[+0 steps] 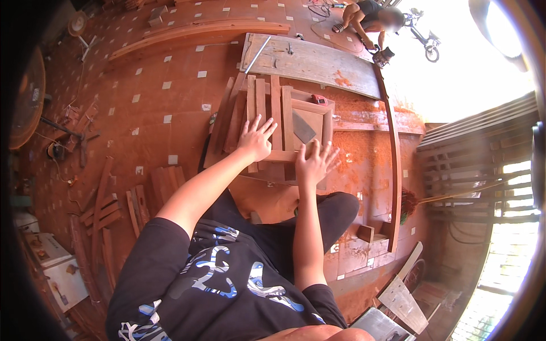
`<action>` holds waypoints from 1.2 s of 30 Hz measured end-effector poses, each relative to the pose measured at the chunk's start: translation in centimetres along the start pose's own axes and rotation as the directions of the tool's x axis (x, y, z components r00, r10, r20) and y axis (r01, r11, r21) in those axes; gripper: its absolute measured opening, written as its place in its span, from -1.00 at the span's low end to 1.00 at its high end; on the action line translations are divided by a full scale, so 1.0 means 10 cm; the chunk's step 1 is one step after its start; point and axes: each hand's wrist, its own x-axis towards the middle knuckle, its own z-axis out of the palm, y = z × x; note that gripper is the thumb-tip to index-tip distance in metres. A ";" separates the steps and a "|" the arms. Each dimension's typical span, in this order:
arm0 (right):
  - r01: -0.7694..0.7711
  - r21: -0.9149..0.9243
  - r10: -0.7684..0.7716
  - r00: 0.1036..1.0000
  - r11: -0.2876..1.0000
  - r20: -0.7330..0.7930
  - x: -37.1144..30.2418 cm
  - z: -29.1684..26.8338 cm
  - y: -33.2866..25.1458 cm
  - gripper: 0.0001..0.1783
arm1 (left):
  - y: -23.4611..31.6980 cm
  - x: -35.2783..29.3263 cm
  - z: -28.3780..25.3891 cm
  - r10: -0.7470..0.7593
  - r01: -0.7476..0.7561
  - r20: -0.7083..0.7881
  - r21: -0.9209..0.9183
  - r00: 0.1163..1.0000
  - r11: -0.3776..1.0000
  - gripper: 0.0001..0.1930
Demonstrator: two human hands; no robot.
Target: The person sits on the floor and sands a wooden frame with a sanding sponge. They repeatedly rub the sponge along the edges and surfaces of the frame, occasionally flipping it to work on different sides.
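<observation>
My left hand [256, 140] is open with fingers spread, resting on upright-lying reddish wooden slats [276, 108] set side by side. Beside it my right hand [313, 165], also open with fingers apart, hovers over or touches the near end of a short cross strip [282, 156]; contact is hard to tell. A framed wooden panel [307, 106] lies under the slats' right side. On that panel sit a flat grey piece [303, 127] and, near its far corner, a red tape measure [319, 100]. Neither hand grips anything.
A grey board [313, 63] with a metal bar lies beyond the slats. A long beam [392, 176] stretches along the right. Loose wood pieces [102, 216] and a fan [27, 99] are at left. Far right, another person [367, 20] bends over a power tool [383, 56].
</observation>
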 end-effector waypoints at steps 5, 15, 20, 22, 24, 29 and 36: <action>0.002 -0.004 -0.002 1.000 1.000 0.026 -0.07 0.03 0.00 -0.39 | 0.04 0.01 0.00 -0.050 0.048 -0.030 -0.038 0.998 0.998 -0.23; 0.190 0.096 -0.190 0.982 0.977 -0.002 -0.21 0.03 -0.25 -0.41 | 0.05 -0.01 -0.03 -0.083 0.081 -0.036 -0.053 0.996 0.995 -0.23; 0.023 0.024 -0.023 1.000 0.999 -0.018 -0.08 -0.02 0.02 -0.40 | 0.06 -0.01 -0.01 -0.084 0.082 -0.039 -0.045 0.996 0.996 -0.23; 0.061 0.012 -0.060 0.998 0.998 -0.034 -0.13 0.03 -0.02 -0.38 | 0.06 -0.01 -0.03 -0.079 0.077 -0.042 -0.047 0.996 0.996 -0.23; 0.126 0.030 -0.125 0.992 0.992 -0.031 -0.22 0.03 -0.14 -0.37 | 0.06 0.00 -0.01 -0.085 0.082 -0.056 -0.059 0.995 0.995 -0.24; 0.342 0.211 -0.363 0.929 0.916 0.068 -0.45 0.00 -0.44 -0.38 | 0.05 0.00 -0.02 -0.089 0.083 -0.066 -0.086 0.994 0.993 -0.24; 0.064 -0.008 -0.063 0.993 0.998 0.099 -0.16 -0.03 -0.13 -0.31 | 0.07 -0.04 -0.06 -0.109 0.104 -0.032 -0.131 0.993 0.986 -0.24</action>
